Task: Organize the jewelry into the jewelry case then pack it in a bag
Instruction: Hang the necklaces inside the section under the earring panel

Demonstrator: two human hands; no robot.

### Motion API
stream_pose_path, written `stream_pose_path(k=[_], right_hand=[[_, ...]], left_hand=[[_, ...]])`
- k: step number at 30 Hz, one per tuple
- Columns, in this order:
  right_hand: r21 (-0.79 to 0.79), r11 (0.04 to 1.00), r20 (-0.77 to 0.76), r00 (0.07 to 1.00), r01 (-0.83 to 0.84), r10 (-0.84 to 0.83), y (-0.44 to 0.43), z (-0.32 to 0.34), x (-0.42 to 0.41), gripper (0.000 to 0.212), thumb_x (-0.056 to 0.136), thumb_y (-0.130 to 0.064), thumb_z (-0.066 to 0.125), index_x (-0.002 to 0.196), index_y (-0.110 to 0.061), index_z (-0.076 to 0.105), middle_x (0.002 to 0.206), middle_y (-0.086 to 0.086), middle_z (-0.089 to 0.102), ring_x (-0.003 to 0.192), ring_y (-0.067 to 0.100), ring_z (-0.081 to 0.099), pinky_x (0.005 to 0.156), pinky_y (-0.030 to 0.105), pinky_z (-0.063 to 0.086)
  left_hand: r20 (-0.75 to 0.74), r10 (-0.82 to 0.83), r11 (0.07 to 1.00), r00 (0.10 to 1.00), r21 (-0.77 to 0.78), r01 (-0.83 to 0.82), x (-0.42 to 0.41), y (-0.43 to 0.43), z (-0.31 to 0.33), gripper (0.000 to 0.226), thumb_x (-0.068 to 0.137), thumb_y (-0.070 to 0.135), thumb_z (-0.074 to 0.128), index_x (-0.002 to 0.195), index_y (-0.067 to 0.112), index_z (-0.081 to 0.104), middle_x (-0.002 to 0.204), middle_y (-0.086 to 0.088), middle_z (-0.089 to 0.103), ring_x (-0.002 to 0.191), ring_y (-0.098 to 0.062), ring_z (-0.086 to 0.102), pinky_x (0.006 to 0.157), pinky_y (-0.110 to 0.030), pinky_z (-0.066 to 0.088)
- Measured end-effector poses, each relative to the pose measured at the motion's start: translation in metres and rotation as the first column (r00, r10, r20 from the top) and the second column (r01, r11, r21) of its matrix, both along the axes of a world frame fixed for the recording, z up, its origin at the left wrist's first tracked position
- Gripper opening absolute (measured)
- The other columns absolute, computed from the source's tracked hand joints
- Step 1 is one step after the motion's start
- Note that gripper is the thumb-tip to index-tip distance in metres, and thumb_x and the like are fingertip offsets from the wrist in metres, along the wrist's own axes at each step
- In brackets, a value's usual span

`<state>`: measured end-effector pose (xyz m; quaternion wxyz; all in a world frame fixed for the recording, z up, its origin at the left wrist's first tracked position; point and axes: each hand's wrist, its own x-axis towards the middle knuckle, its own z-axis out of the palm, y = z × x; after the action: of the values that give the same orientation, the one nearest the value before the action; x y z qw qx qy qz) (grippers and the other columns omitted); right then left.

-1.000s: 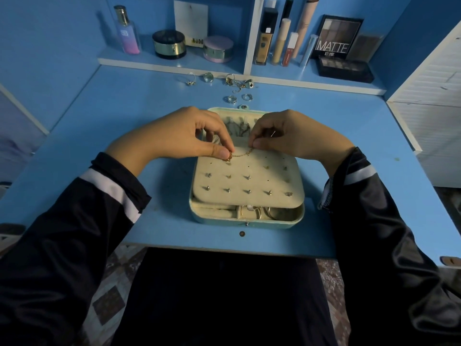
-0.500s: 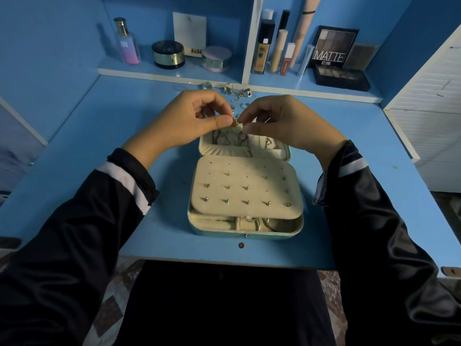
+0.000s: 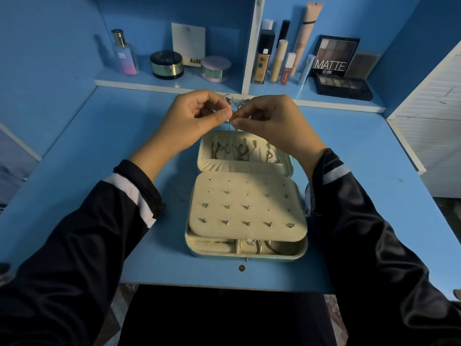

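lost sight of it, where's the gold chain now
Head view, centre: the gold chain is pinched between the left hand and right hand, above the open jewelry case.

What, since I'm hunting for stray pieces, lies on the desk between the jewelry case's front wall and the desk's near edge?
Only one small round brown disc on the desk, apart from the jewelry case; head view shows it.

Above the far end of the jewelry case (image 3: pixel 245 257), the left hand (image 3: pixel 197 117) and right hand (image 3: pixel 273 122) are held fingertip to fingertip, a gold jewelry piece (image 3: pixel 234 116) pinched between thumbs and forefingers.
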<state>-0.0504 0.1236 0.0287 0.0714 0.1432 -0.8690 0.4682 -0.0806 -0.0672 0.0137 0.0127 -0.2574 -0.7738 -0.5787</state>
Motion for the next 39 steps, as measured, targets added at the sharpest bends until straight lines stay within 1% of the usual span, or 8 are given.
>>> stream_pose_path(k=[6, 13, 20, 25, 30, 35, 37, 39], right_hand=[[-0.039, 0.999, -0.030, 1.000, 0.010, -0.011, -0.001, -0.004, -0.003, 0.006, 0.085, -0.019, 0.074, 0.084, -0.014, 0.073, 0.054, -0.023, 0.056, 0.049, 0.004, 0.040, 0.050, 0.012, 0.032], [-0.024, 0.998, -0.083, 0.995, 0.061, -0.063, -0.001, -0.002, 0.000, 0.008, 0.087, -0.020, 0.071, 0.087, -0.012, 0.072, 0.055, -0.029, 0.056, 0.049, 0.002, 0.043, 0.051, 0.010, 0.032], [-0.048, 0.996, -0.107, 0.991, 0.077, -0.082, 0.000, -0.001, 0.002, 0.007, 0.088, -0.020, 0.070, 0.088, -0.015, 0.074, 0.058, -0.027, 0.058, 0.050, 0.002, 0.044, 0.051, 0.010, 0.032], [-0.097, 0.993, -0.113, 0.990, 0.070, -0.081, 0.004, 0.000, 0.002, 0.004, 0.087, -0.019, 0.072, 0.085, -0.021, 0.074, 0.061, -0.020, 0.061, 0.052, 0.003, 0.043, 0.052, 0.014, 0.033], [-0.137, 0.989, -0.107, 0.992, 0.050, -0.065, 0.008, 0.002, 0.004, 0.004, 0.086, -0.018, 0.073, 0.089, -0.019, 0.075, 0.079, -0.007, 0.071, 0.062, 0.010, 0.050, 0.057, 0.024, 0.041], [-0.131, 0.991, -0.116, 0.992, 0.030, -0.045, 0.009, 0.001, 0.003, 0.006, 0.085, -0.019, 0.073, 0.088, -0.023, 0.075, 0.085, -0.011, 0.072, 0.065, 0.021, 0.055, 0.061, 0.033, 0.046], [-0.136, 0.990, -0.103, 0.993, 0.037, -0.052, 0.011, 0.000, 0.002, 0.004, 0.086, -0.019, 0.073, 0.088, -0.023, 0.075, 0.079, -0.012, 0.071, 0.059, 0.013, 0.050, 0.056, 0.027, 0.042], [-0.124, 0.991, -0.090, 0.994, 0.050, -0.061, 0.014, -0.001, 0.002, 0.003, 0.086, -0.020, 0.073, 0.086, -0.022, 0.074, 0.066, -0.018, 0.066, 0.054, 0.005, 0.043, 0.053, 0.019, 0.036]], left_hand=[[0.014, -0.002, 1.000, 1.000, 0.022, 0.002, -0.004, 0.000, -0.002, 0.012, 0.089, 0.012, 0.070, 0.088, 0.024, 0.067, 0.090, 0.008, 0.067, 0.087, -0.012, 0.061, 0.084, -0.025, 0.051], [0.021, -0.004, 0.999, 1.000, 0.042, 0.003, -0.005, 0.000, -0.001, 0.011, 0.089, 0.015, 0.071, 0.089, 0.026, 0.067, 0.088, 0.010, 0.068, 0.087, -0.015, 0.061, 0.084, -0.029, 0.051], [0.065, -0.022, 0.998, 0.998, 0.063, 0.018, -0.003, 0.001, -0.004, 0.013, 0.089, 0.014, 0.071, 0.098, 0.022, 0.066, 0.093, 0.011, 0.070, 0.090, -0.011, 0.063, 0.088, -0.031, 0.052], [0.112, -0.114, 0.994, 0.987, 0.014, 0.113, 0.000, 0.004, -0.005, 0.023, 0.088, 0.013, 0.071, 0.107, 0.023, 0.066, 0.102, 0.008, 0.073, 0.103, -0.011, 0.067, 0.098, -0.034, 0.051], [0.154, -0.139, 0.990, 0.978, 0.046, 0.133, 0.003, 0.007, -0.004, 0.020, 0.088, 0.010, 0.069, 0.104, 0.021, 0.067, 0.100, 0.004, 0.073, 0.101, -0.013, 0.069, 0.093, -0.023, 0.052], [0.139, -0.125, 0.992, 0.982, 0.025, 0.123, 0.002, 0.008, -0.006, 0.016, 0.087, 0.010, 0.070, 0.099, 0.021, 0.069, 0.095, 0.007, 0.073, 0.094, -0.008, 0.068, 0.090, -0.021, 0.052], [0.114, -0.106, 0.994, 0.988, 0.012, 0.105, 0.001, 0.007, -0.006, 0.015, 0.087, 0.009, 0.070, 0.096, 0.020, 0.069, 0.092, 0.006, 0.072, 0.090, -0.008, 0.067, 0.088, -0.022, 0.053], [0.085, -0.083, 0.996, 0.993, -0.018, 0.085, 0.000, 0.004, -0.008, 0.015, 0.087, 0.008, 0.071, 0.093, 0.022, 0.069, 0.087, 0.011, 0.072, 0.085, -0.003, 0.065, 0.086, -0.022, 0.051]])
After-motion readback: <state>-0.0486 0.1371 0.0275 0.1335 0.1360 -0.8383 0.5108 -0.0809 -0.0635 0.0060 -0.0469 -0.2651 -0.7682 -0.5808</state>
